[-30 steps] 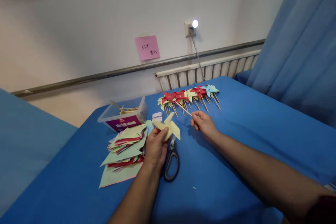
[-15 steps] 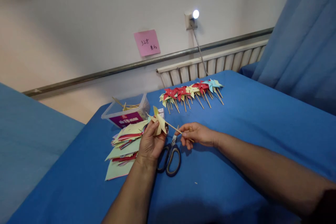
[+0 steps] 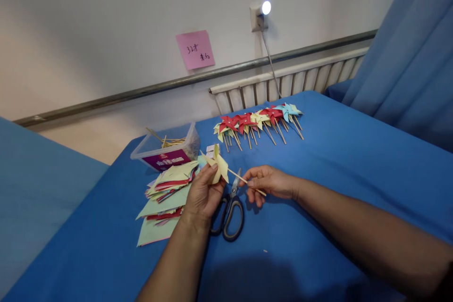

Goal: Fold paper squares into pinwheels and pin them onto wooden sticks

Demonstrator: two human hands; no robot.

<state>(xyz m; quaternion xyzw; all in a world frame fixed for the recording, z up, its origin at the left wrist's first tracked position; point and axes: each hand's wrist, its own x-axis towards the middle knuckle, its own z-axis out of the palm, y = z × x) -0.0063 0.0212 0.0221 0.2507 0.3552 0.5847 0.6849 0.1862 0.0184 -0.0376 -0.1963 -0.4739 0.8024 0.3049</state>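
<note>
So the left hand [image 3: 204, 193] is pinched shut on a pale yellow paper pinwheel [image 3: 218, 168], and the right hand [image 3: 269, 181] has its fingertips closed on a thin wooden stick [image 3: 244, 181] that runs up into it. Black-handled scissors [image 3: 229, 210] lie right under them on the blue tabletop [image 3: 318, 188]. Paper stack [image 3: 166, 193] sits at 9 o'clock, finished pinwheels [image 3: 258, 120] at 12.

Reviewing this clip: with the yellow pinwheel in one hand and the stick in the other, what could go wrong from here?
The thin stick pinched by the right hand could snap or tear the folded yellow pinwheel that the left hand grips. The scissors lie directly beneath both hands, so a lowered hand might catch them. The paper stack beside the left wrist looks easy to scatter.
</note>
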